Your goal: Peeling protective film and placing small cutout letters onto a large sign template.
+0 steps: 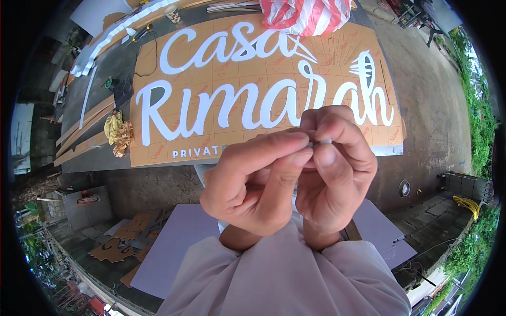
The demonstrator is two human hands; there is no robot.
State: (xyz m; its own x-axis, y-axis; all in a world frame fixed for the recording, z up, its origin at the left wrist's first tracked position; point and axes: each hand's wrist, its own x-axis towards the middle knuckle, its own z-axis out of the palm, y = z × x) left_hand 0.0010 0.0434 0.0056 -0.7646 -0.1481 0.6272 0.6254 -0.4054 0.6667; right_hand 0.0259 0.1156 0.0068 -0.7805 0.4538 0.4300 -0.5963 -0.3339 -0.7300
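Note:
Both my hands are raised close together in front of my chest, fingertips meeting. The thumb and forefinger of my left hand [247, 184] press together at the meeting point; whatever lies between them is hidden. My right hand [337, 174] pinches a tiny whitish piece [325, 140] between thumb and forefinger, mostly covered, its kind too small to tell. Behind the hands a brown-papered sign board [387, 137] lies on the table. Large white cut-out letters [145, 124] in script style rest on it, with a row of small letters [196, 152] below, partly hidden by my left hand.
A red-and-white striped plastic bag [305, 16] covers the board's far edge. Crumpled yellowish paper [118, 134] and wooden strips [87, 129] lie left, a paper cup [172, 14] farther back. White sheets [171, 253] and cardboard scraps [124, 242] are below the table's near edge.

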